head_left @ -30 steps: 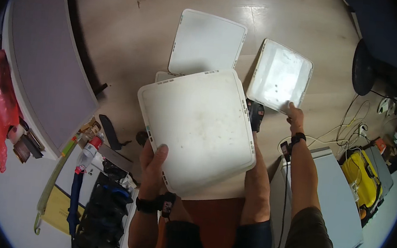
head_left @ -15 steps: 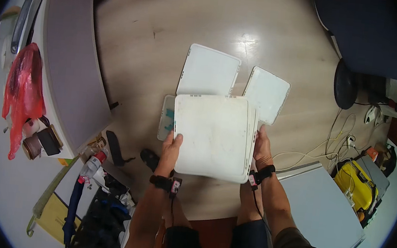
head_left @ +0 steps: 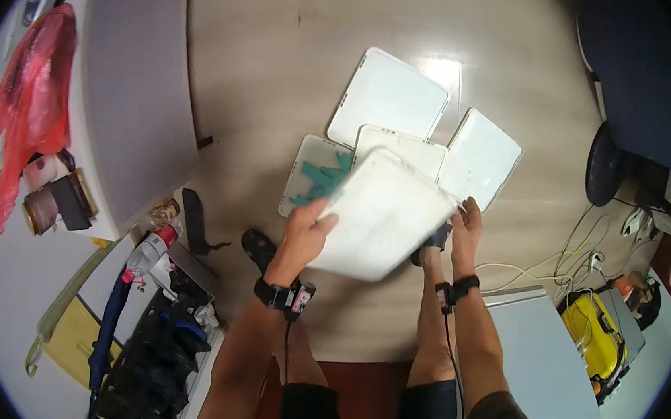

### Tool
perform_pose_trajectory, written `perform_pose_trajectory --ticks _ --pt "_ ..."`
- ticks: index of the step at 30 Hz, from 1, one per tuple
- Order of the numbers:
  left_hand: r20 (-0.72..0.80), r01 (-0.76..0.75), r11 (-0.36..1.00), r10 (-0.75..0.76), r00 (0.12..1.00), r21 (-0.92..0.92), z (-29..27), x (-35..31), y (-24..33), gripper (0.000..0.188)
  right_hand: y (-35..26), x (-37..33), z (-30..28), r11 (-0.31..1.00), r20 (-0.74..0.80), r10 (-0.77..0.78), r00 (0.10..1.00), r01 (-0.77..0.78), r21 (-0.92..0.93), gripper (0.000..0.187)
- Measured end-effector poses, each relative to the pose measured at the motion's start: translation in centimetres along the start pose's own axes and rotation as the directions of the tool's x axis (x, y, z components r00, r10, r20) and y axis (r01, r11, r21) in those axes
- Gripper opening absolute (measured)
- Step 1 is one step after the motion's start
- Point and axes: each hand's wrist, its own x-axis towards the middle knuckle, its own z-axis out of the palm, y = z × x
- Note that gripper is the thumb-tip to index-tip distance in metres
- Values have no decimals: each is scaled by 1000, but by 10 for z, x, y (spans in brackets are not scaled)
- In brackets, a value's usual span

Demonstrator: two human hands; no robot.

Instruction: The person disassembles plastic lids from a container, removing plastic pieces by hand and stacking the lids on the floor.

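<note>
A white, flat, square plastic lid with rounded corners [head_left: 379, 218] is held up in front of me, turned at a slant. My left hand [head_left: 304, 237] grips its left edge, thumb on top. At its right corner is my right hand [head_left: 468, 222], fingers closed around the corner. I cannot tell whether more lids lie under it. Beyond and below, on the floor, are similar white pieces: one at the back [head_left: 390, 102], one at the right [head_left: 482, 159], one in the middle [head_left: 402, 150], and one at the left with teal patches [head_left: 299, 170].
To the left stands a pale cabinet [head_left: 134, 77] with a red plastic bag [head_left: 35, 100]. A plastic bottle [head_left: 149, 255] and a dark umbrella [head_left: 109, 317] are nearer me. On the right are a white box-like unit [head_left: 538, 366], a yellow case [head_left: 594, 335], loose cables [head_left: 535, 271] and a dark chair [head_left: 648, 70].
The held lid has turned aslant from its squarer position. Another white lid now shows in the middle of those on the floor, and more of the teal-patched one is uncovered.
</note>
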Motion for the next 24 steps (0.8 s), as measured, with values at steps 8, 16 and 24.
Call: perform_pose_trajectory --ticks 8,16,24 --pt "175 -36 990 60 983 -139 -89 -64 111 29 -219 -99 -41 997 457 -70 887 68 21 36" --pt "455 -176 970 83 887 165 -107 -149 232 21 -336 -205 -42 975 648 -132 750 -19 221 37" --pt "407 -361 913 261 876 192 -90 -227 240 17 -333 -295 -46 971 795 114 596 -235 37 29"
